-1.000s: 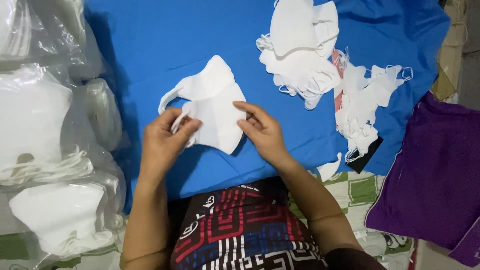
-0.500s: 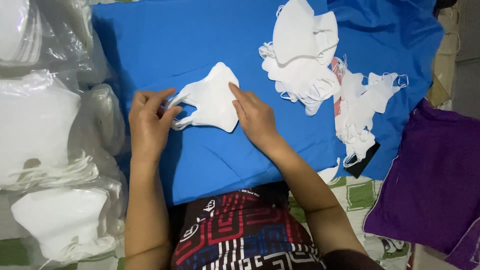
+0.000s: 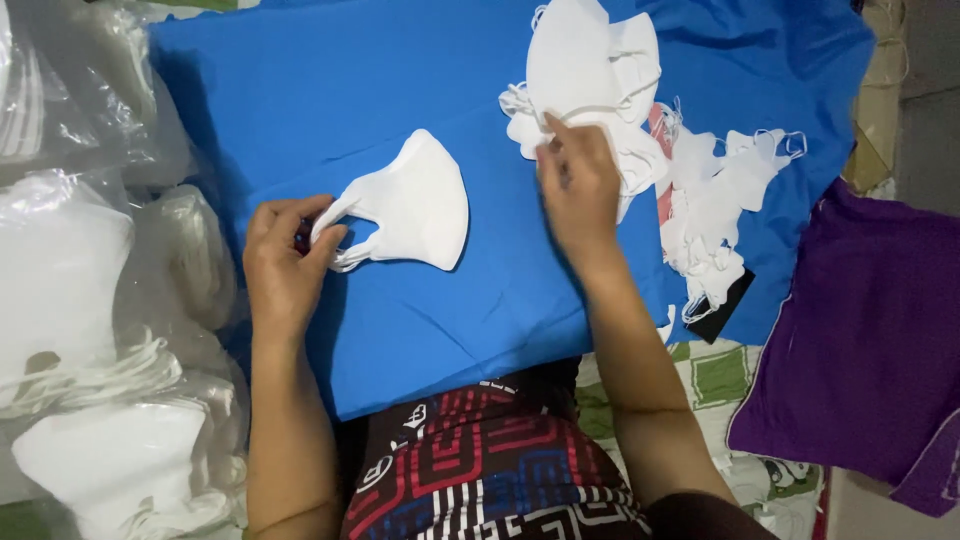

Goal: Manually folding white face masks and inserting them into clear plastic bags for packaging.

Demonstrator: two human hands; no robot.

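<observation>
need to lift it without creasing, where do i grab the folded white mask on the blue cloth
Judging by its pose, take the folded white mask by its ear loop, from the left: the loop sticks out there, at the left hand fingertips, while the body lies flat.

— What covers the work surface?

— A bright blue cloth (image 3: 400, 330), spread flat with a few creases, reaching the top edge of the view.

— And along its left edge?

— Clear plastic bags (image 3: 90, 300) piled up, white things inside.

— On the right?

— A purple cloth (image 3: 860, 350) lies beyond the blue cloth's right edge, with a green-and-white checked fabric (image 3: 730, 375) under its near corner.

— The light?

— Even and soft, with faint shadows.
</observation>
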